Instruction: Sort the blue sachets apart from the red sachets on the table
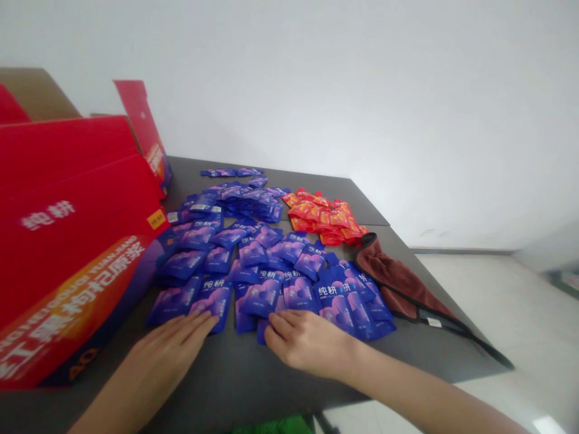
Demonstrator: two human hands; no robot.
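Note:
Several blue foil sachets [253,265] lie spread over a dark grey table [226,374], and a smaller heap of orange sachets [323,218] sits behind them to the right. My left hand [172,349] lies flat on the table with its fingers stretched out, the fingertips touching the nearest blue sachet [212,301]. My right hand [307,343] rests on the near edge of the blue pile, fingers curled loosely over a sachet's edge; whether it grips one is unclear.
A large red open carton [67,241] with white lettering stands at the left of the table, its flaps raised. A brown cloth [398,283] with a dark strap hangs over the right edge. Beyond are a white wall and a pale floor.

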